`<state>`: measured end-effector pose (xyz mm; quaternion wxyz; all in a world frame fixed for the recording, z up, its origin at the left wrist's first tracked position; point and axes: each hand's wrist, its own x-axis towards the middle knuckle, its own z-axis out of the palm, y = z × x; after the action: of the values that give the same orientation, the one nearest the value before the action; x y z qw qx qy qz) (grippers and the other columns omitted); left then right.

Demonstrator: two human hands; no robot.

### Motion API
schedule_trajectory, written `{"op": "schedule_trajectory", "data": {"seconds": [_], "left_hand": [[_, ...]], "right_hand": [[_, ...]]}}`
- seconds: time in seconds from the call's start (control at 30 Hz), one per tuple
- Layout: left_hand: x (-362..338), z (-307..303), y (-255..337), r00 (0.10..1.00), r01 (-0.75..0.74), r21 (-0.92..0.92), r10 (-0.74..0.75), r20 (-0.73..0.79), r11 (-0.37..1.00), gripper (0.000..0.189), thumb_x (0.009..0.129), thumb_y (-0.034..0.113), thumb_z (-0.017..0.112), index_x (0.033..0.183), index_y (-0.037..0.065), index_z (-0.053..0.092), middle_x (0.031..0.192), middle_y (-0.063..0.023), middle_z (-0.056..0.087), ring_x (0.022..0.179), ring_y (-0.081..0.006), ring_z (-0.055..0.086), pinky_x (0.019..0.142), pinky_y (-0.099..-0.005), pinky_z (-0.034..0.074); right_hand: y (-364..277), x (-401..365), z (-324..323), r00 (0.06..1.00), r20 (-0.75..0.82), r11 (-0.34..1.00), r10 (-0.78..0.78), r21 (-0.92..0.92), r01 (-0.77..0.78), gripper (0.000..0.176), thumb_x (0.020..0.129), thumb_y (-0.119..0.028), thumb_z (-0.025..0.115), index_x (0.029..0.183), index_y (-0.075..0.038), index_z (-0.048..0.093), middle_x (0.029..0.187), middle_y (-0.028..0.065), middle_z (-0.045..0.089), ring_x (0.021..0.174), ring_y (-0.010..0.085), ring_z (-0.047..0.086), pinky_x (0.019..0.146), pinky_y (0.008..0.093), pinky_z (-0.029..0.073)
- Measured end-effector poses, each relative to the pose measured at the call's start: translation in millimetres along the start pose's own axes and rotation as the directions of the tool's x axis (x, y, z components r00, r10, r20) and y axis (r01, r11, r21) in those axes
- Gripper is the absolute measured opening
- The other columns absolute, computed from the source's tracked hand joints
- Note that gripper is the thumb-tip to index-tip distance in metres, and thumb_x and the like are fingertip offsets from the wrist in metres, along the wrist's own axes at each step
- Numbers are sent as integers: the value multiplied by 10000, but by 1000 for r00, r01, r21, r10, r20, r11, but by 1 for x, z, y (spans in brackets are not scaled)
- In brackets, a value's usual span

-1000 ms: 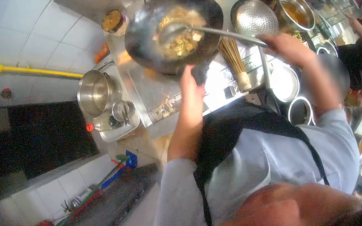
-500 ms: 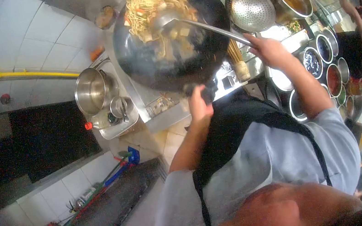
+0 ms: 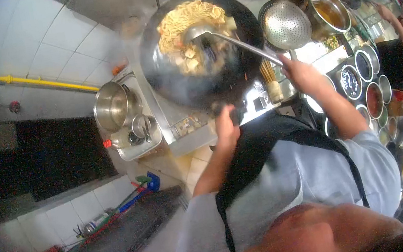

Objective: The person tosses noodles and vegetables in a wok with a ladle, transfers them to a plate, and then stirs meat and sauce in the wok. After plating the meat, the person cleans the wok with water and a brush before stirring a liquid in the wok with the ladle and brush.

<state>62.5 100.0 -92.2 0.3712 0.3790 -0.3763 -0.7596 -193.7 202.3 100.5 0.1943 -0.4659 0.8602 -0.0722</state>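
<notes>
Head view. From where I stand: left hand [image 3: 227, 125] closed round the near handle of the wok [image 3: 167, 82]; right hand [image 3: 303, 78] wrapped on the ladle [image 3: 241, 44], its bowl among noodles [image 3: 191, 16] inside the wok. Judged: wok heavy, rigid, hot, best taken by its handle; ladle stiff, lighter, held at the shaft's end; noodles soft, slippery. Obscured: left fingertips; food under the ladle bowl; wok's underside, so cannot tell whether it rests or is lifted. Haze blurs the rim.
</notes>
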Motion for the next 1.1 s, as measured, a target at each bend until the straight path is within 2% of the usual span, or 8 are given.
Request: {"op": "schedule_trajectory", "data": {"seconds": [0.03,0.1,0.17,0.2,0.33,0.53,0.83,1.1], "left_hand": [[-20,19,29,950,292,-304,-312,-18,907,159,876,138,545,926,-5,594,907,-114,633,768,-233,647,653,-351,541],[-11,-1,6,984,173,-288,-153,93,942,155,867,144,550,898,-3,593,859,-106,634,733,-229,644,636,-351,538],[-18,50,91,918,-369,594,381,111,715,153,864,160,552,868,12,590,793,-94,628,694,-223,638,611,-350,531],[-1,63,115,985,150,-162,-163,-66,975,149,859,179,558,846,33,585,740,-87,618,656,-216,628,568,-347,521],[65,75,121,900,368,-315,-420,-118,875,166,837,203,567,852,37,571,752,-107,619,617,-214,616,494,-358,507],[102,59,90,870,458,-241,-487,-76,856,209,823,255,568,976,114,553,982,-104,612,860,-292,611,691,-496,533],[108,54,79,877,445,-279,-477,-56,851,320,814,274,584,1067,79,555,1061,-125,618,980,-316,612,814,-523,518],[116,49,64,924,365,-295,-382,1,883,249,843,205,546,1024,36,566,1002,-135,633,898,-293,623,733,-451,557]], "right_hand": [[-3,-11,-5,1000,-12,999,-4,36,4,467,916,-243,542,1361,-160,432,920,218,651,876,403,620,776,488,486],[0,-31,-14,999,-36,992,-17,123,21,478,903,-236,570,1356,-138,451,926,212,660,875,363,645,768,448,495],[15,-39,-13,998,47,944,28,327,-42,455,895,-296,587,1326,-185,492,994,183,654,886,363,638,821,437,487],[9,-40,-21,996,68,933,65,351,-85,467,886,-290,604,1315,-133,508,1052,198,645,950,343,629,865,401,469],[3,-4,-18,999,-17,819,30,573,-15,479,892,-191,587,1349,-98,480,711,45,552,607,123,506,575,295,430],[-17,140,28,993,-121,973,-1,231,29,445,887,-246,555,1298,-84,503,1057,239,635,979,410,611,841,453,490],[-41,95,-74,980,53,949,-194,-242,201,440,858,-178,582,1294,-191,526,910,187,658,858,363,636,745,459,503],[16,1,-133,968,-188,937,-164,-335,94,352,817,-155,579,1166,-158,626,900,173,671,860,344,648,757,459,508]]}}
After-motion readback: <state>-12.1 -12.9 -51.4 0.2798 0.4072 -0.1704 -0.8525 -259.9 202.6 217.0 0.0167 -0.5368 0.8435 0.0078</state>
